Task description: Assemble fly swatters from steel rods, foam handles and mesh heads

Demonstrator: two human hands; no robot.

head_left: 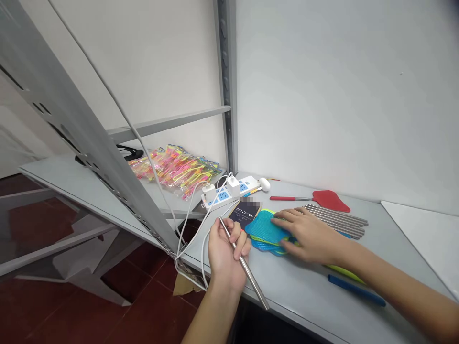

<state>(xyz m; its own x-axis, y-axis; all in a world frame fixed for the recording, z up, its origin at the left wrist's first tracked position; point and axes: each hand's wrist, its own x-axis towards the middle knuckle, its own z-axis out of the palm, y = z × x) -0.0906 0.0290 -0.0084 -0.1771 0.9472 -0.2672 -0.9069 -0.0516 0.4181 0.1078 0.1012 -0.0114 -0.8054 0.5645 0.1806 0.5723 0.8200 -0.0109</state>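
My left hand [229, 246] is closed round a silver metal tube [253, 282], which slants down toward the shelf's front edge. On a pile of blue and yellow-green mesh fly swatter heads [267, 227] rests my right hand [304, 234], its fingers spread and the thumb apart. Behind that hand lie several metal rods [339, 220] side by side. A red fly swatter [330, 200] is at the back, near the wall. Under my right forearm, a yellow-green strip [346, 273] partly shows, and a blue handle [356, 290] lies in front of it.
A phone [245, 211] with a running timer is beside the swatter heads. Behind it sit a white power strip [249, 183] with chargers and cables, and a white earbud case [264, 184]. Bagged colourful items [179, 167] lie beyond the grey metal post [93, 143]. A white board [426, 239] is at right.
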